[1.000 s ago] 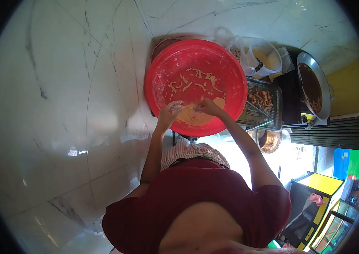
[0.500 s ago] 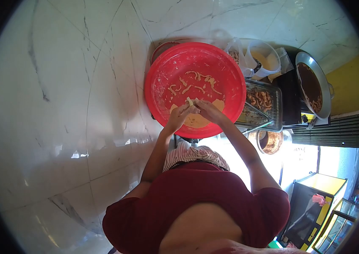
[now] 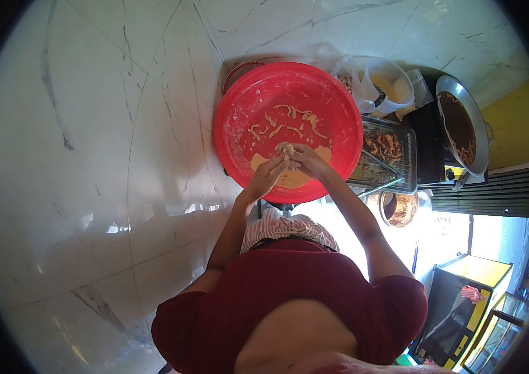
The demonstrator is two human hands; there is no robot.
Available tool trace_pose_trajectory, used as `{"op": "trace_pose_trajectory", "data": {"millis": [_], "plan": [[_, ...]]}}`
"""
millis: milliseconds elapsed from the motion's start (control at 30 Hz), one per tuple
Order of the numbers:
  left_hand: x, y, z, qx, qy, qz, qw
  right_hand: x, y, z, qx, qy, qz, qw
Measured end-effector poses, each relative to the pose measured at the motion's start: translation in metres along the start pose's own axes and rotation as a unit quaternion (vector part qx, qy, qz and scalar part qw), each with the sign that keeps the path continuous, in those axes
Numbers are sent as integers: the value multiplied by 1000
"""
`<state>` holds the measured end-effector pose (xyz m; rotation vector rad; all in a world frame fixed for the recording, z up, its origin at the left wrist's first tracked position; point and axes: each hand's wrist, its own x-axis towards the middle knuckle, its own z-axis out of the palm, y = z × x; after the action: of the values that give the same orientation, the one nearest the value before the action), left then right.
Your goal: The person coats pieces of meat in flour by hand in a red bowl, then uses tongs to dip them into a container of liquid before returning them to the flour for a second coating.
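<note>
Both my hands meet over the near half of a big red plastic basin (image 3: 246, 112). My left hand (image 3: 269, 172) and my right hand (image 3: 307, 159) have flour on the fingers, which are closed together around a pale flour-coated strip (image 3: 286, 151). What the strip is made of I cannot make out. Beneath the hands lies a heap of tan flour (image 3: 292, 181). Several coated strips (image 3: 274, 131) are spread over the basin floor beyond the fingers, not touching them.
Right of the basin, a wire-racked tray (image 3: 407, 156) holds browned fried pieces (image 3: 384, 147) and tongs (image 3: 380, 187). A white bucket (image 3: 402, 93) with pale liquid stands behind it. Farther right is a wide metal pan (image 3: 478, 124) of dark oil. Marbled tile wall (image 3: 152, 124) borders the left.
My fingers have closed in over the strip, and my right hand has turned and shifted slightly. The strips lying in the basin look unmoved.
</note>
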<state>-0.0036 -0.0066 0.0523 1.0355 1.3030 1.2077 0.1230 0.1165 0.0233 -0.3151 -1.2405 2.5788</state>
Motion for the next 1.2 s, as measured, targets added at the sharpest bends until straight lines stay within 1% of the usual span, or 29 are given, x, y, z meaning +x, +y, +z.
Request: {"op": "trace_pose_trajectory", "data": {"millis": [67, 100, 167, 200, 300, 367, 467, 567, 667, 800, 867, 900, 967, 1067, 1200], "plan": [[-1, 5, -2, 84, 13, 38, 996, 1, 2, -5, -32, -9, -13, 999], [-1, 7, -2, 126, 20, 56, 990, 1, 3, -3, -49, 11, -35, 998], [0, 11, -2, 138, 50, 70, 987, 3, 6, 3, -84, 49, -79, 992], [0, 13, -2, 144, 65, 76, 984, 3, 7, 2, -87, 45, -76, 992], [0, 16, -7, 188, 55, 96, 976, 3, 5, 4, -93, 45, -62, 993], [1, 14, -8, 170, 61, 103, 978, 0, -4, 12, -98, 60, -47, 992], [-1, 15, -8, 135, 64, 101, 984, 0, -13, 20, -49, 58, -27, 997], [-2, 17, -7, 110, 62, 100, 987, 0, -16, 21, -70, 52, -26, 996], [-1, 13, -7, 99, 47, 91, 990, 3, -11, 15, -152, 75, -78, 982], [0, 16, -9, 85, 22, 59, 994, 3, -9, 21, -144, 129, -111, 975], [0, 16, -9, 97, 45, 82, 991, 1, -15, 27, -136, 152, -111, 973], [1, 16, -9, 103, 56, 93, 989, 0, -20, 32, -100, 139, -82, 982], [1, 13, -10, 81, 60, 88, 991, -2, -27, 39, -27, 113, -23, 993], [2, 5, -13, 53, 52, 63, 995, -1, -9, 23, -126, 70, -28, 989], [0, 3, -14, -25, 13, 22, 999, -2, -9, 25, -217, 116, -74, 966]]}}
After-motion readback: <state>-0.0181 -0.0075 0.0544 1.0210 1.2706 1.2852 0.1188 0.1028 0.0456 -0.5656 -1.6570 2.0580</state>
